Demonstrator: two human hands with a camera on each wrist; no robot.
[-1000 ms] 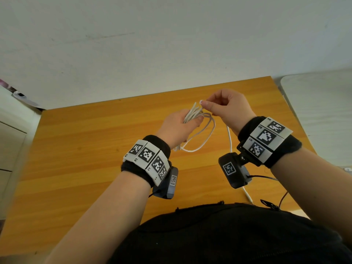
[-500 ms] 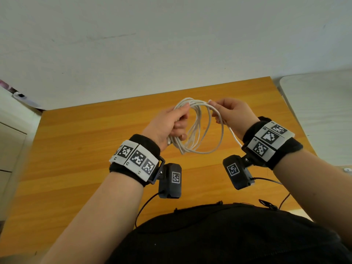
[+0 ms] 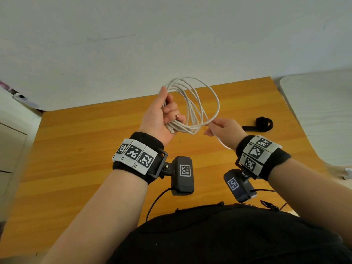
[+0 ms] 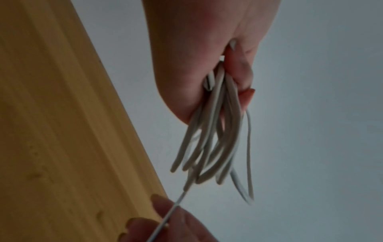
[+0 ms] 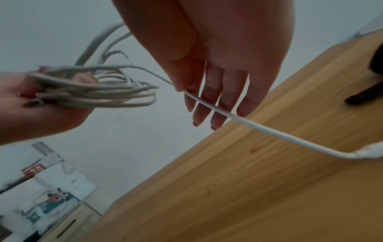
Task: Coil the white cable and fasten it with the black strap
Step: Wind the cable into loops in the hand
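Note:
My left hand [image 3: 167, 117] is raised above the wooden table [image 3: 95, 140] and grips several loops of the white cable [image 3: 198, 103], fingers curled round the bundle [image 4: 217, 101]. One plug end pokes out below the palm. To its right, my right hand [image 3: 219, 128] pinches the cable's loose tail [image 5: 209, 104] between thumb and forefinger, the other fingers straight. The tail runs back under the right wrist to its end plug [image 5: 371, 151]. The black strap [image 3: 261, 124] lies curled on the table, right of the right hand.
A white wall stands behind the table. A pale second tabletop [image 3: 320, 111] adjoins on the right, and white drawers [image 3: 9, 149] stand on the left. Black wrist camera leads hang near my body [image 3: 158, 199].
My left hand has lifted and turned the coil upright, so the loops stand higher. My right hand has slid down and right along the tail, uncovering the black strap.

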